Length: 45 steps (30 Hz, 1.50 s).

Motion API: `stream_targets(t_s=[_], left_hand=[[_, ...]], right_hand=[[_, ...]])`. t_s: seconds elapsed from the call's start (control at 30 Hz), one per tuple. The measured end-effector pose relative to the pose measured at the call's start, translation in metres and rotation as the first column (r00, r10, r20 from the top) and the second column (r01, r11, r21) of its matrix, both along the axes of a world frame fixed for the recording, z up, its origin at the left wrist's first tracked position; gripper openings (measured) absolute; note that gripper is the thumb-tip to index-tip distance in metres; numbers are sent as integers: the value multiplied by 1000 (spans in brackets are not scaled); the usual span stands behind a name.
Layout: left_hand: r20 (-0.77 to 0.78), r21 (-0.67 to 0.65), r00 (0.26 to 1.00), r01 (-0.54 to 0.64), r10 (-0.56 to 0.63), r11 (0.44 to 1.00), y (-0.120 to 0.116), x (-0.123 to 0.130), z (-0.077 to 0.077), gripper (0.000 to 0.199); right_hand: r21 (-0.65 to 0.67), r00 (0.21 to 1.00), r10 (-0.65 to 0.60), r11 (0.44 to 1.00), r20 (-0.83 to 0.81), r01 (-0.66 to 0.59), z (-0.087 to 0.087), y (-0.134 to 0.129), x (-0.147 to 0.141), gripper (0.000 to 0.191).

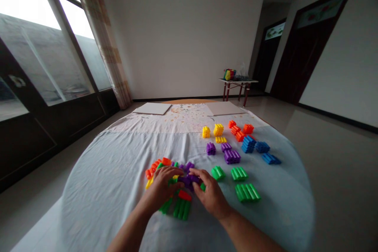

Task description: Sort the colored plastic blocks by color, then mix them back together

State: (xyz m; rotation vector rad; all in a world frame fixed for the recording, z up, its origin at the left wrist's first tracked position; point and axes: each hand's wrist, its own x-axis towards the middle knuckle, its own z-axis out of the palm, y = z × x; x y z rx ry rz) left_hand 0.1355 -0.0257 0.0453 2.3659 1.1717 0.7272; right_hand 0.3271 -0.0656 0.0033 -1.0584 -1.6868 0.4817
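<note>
The loose pile of blocks (182,208) lies on the near part of the surface (97,189). To its right sits the nearest block group (247,192) — three clusters, two behind one. Behind that comes the middle block group (232,156), and behind this in turn the back block group (218,129). The far-right block group (248,128) lies right of the back one, with the outer block group (262,147) in front of it, right of the middle one. Near the far edge lie two boards — the left board (152,108) and the right board (225,108), well apart. Beyond, to the right, bags (229,74) rest on a small table (238,81).
</note>
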Motion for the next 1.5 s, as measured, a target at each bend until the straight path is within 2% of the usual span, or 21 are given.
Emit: stream_targets(t_s=[0.13,0.27,0.33,0.47,0.57,0.67,0.8,0.87,0.97,1.1,1.23,1.37,1.5], left_hand=[[11,1,1000,19,-19,1000,8,-13,4,22],[155,-45,974,-162,167,986,22,-44,1,30],[169,-60,961,-213,220,975,24,-50,-1,32],[63,1,972,-226,226,974,19,-35,-5,33],[44,60,955,-297,294,953,18,-26,-9,39],[87,73,886,-461,455,884,21,-34,-13,40],[41,87,725,-688,688,720,24,-55,-18,33],[18,96,677,-734,736,673,23,-61,-21,33],[-7,116,640,-763,768,636,22,-63,-27,34],[-52,117,625,-770,779,627,23,-66,-37,35],[-115,83,627,-767,770,636,26,-74,-44,35],[-192,58,632,-756,750,652,28,-80,-47,37],[-223,45,647,-740,729,671,30,-83,-47,40]], right_hand=[[19,1000,9,1000,10,-9,2,-1,4,39],[56,997,-78,995,-11,79,3,-1,8,37],[61,995,-94,994,-17,95,2,0,6,37],[92,996,-88,992,28,85,-3,4,3,35],[105,992,-88,991,93,79,-6,6,5,34],[97,975,-79,993,208,60,-5,4,9,36],[47,931,-10,999,364,-8,0,-3,8,36],[26,925,62,997,375,-77,3,-6,6,32],[33,936,104,992,337,-122,6,-8,7,33],[26,932,82,995,354,-98,9,-8,16,51],[-47,873,150,988,464,-144,9,-8,23,61],[-122,846,169,985,506,-124,10,-7,21,56],[-127,887,145,987,438,-98,19,-10,16,48]])
